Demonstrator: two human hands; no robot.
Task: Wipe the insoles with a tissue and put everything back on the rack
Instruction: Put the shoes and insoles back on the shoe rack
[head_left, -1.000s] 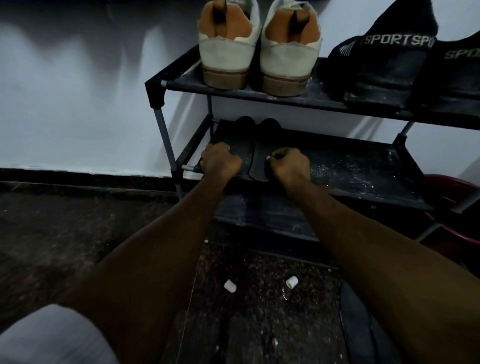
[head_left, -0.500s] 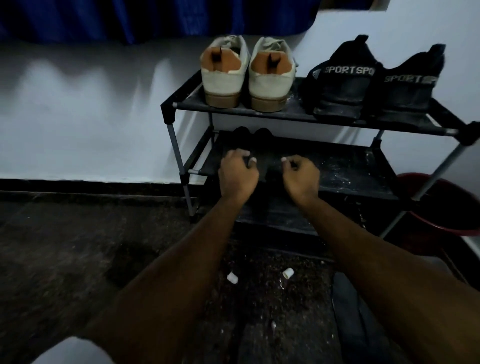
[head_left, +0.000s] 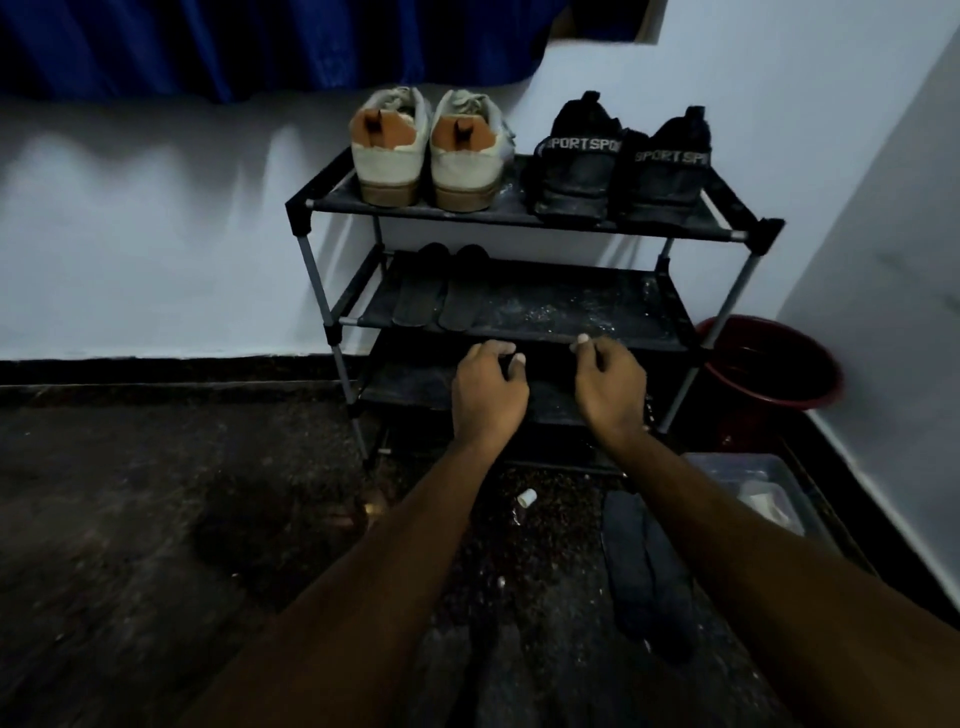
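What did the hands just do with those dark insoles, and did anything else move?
Both let go. A second ago the left hand and right hand held the near ends of the insoles on the middle shelf of the rack; now they have pulled back toward the person, holding nothing. The insoles stay side by side there. The white shoes and black shoes on top did not move.

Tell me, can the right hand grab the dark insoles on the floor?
Probably yes. The right hand looks empty, and the dark insoles lie uncovered on the floor near that arm.
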